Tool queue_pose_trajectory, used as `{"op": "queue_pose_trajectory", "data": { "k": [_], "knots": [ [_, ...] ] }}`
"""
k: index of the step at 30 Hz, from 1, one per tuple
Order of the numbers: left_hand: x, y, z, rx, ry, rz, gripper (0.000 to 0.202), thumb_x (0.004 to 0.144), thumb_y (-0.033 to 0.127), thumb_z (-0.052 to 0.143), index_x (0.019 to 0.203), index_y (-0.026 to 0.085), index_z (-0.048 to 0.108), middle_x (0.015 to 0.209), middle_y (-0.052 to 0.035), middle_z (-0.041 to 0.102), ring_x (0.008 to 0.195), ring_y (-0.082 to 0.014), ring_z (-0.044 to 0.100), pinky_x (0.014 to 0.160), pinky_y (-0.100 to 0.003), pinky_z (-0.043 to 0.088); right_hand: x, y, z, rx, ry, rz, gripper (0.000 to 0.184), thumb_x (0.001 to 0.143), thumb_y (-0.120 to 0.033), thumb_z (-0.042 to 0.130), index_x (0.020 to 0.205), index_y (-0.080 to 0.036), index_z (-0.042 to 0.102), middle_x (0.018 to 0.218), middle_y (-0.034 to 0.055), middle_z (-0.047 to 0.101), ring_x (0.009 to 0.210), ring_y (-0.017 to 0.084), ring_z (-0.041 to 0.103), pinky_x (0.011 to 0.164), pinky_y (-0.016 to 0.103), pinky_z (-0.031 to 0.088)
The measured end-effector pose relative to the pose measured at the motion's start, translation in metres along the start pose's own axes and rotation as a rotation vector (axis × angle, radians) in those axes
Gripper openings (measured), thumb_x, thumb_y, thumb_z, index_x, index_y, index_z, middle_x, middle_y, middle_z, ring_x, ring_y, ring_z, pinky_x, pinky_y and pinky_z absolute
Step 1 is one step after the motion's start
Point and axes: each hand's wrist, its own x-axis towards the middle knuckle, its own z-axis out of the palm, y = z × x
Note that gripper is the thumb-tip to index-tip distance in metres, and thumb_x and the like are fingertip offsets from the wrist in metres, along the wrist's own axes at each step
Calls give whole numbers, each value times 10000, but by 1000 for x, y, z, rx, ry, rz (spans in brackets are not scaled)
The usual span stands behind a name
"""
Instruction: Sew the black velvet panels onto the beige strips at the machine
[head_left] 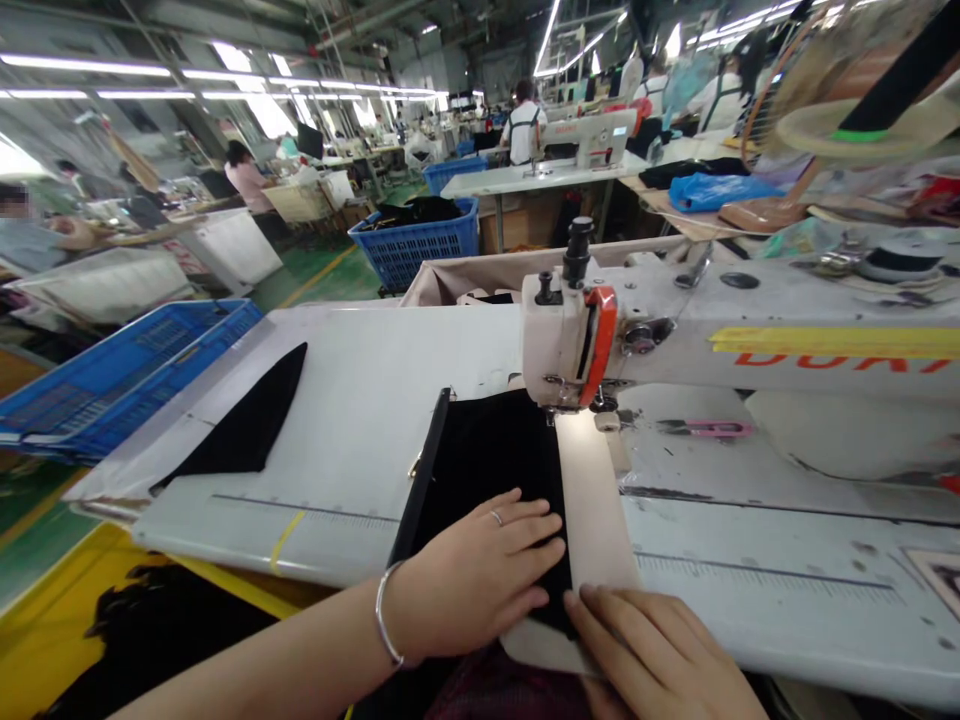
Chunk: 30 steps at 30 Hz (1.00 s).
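Observation:
A black fabric piece (487, 440) with a zipper along its left edge lies on the sewing machine bed. Its right edge meets a cream strip of material (596, 500), and both run up to the presser foot of the sewing machine (570, 340). My left hand (480, 565) rests flat on the black fabric, fingers extended toward the seam edge. Closed over the lower end of the cream strip, at the table's front edge, is my right hand (652, 650). Its fingertips touch the black fabric's edge; the thumb is mostly hidden underneath.
Pink-handled thread snips (709, 428) lie right of the needle. A black fabric piece (244, 420) lies at the table's left. A yellow bin (45, 620) with black pieces stands below left, a blue crate (127, 360) beyond it. Other people work at machines behind.

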Motion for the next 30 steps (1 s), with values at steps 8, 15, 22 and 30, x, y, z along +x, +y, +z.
{"op": "queue_pose_trajectory", "data": {
  "k": [8, 15, 22, 30],
  "knots": [
    [-7, -3, 19, -38, 179, 140, 222, 961, 159, 453, 1133, 146, 593, 1137, -11, 677, 1167, -136, 547, 1154, -332, 318, 18, 13, 0, 39, -32, 2, 265, 910, -255, 521, 1130, -200, 658, 1046, 13, 674, 916, 167, 592, 827, 309, 459],
    [9, -24, 15, 18, 205, 175, 220, 957, 151, 438, 1087, 128, 613, 1172, -42, 667, 1186, -150, 545, 1140, -341, 356, 29, 23, 5, 82, -62, 64, 315, 892, -223, 543, 1196, -201, 620, 1100, 35, 650, 978, 182, 571, 860, 341, 461],
    [26, -45, 14, 92, 176, 172, 227, 955, 149, 433, 1059, 150, 634, 1168, -37, 668, 1190, -131, 544, 1128, -323, 377, 40, 34, 11, 84, -127, 122, 330, 889, -243, 568, 1217, -216, 584, 1126, 33, 620, 1015, 195, 542, 924, 386, 435],
    [43, -69, 12, 147, 151, 152, 258, 947, 149, 429, 1149, 126, 588, 1227, -77, 628, 1203, -165, 537, 1104, -345, 390, 60, 50, 14, 14, -188, 124, 342, 888, -285, 553, 1218, -195, 570, 1156, 53, 599, 1036, 203, 541, 921, 402, 448]
  ]
}}
